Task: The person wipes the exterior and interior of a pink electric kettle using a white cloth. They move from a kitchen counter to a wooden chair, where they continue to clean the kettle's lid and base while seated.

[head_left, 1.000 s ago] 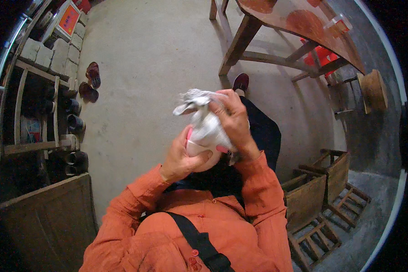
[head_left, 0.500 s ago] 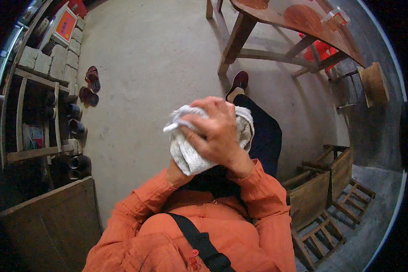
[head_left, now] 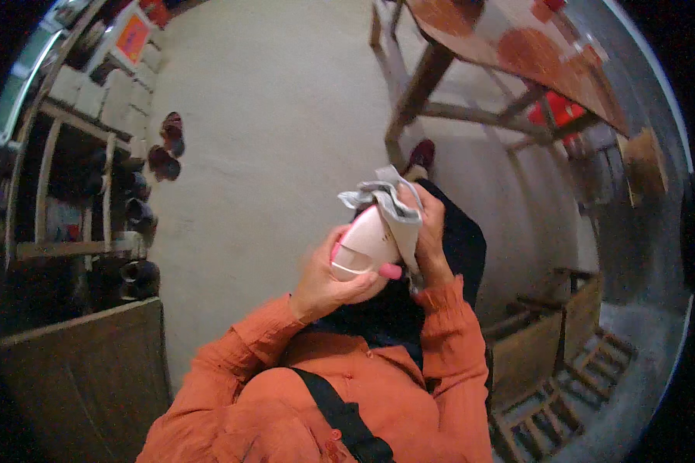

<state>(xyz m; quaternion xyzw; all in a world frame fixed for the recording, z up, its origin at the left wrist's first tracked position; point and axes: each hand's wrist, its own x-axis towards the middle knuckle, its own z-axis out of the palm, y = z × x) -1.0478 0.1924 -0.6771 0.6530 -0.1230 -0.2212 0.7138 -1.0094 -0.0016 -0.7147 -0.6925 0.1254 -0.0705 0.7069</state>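
A pale pink shoe (head_left: 365,245) is gripped from below by the left hand (head_left: 328,282), its fingers closed round the heel end, while a crumpled grey-white cloth (head_left: 384,199) is pressed onto the toe end by the right hand (head_left: 431,235); both hands are held together in front of the chest, above the lap. The step in hand is judged to be the wiping of the shoe, and the next move would call for a firm hold while the cloth is drawn over the parts not yet reached. Further out, a wooden table (head_left: 533,54) stands ahead on the right and a shoe rack (head_left: 77,193) on the left.
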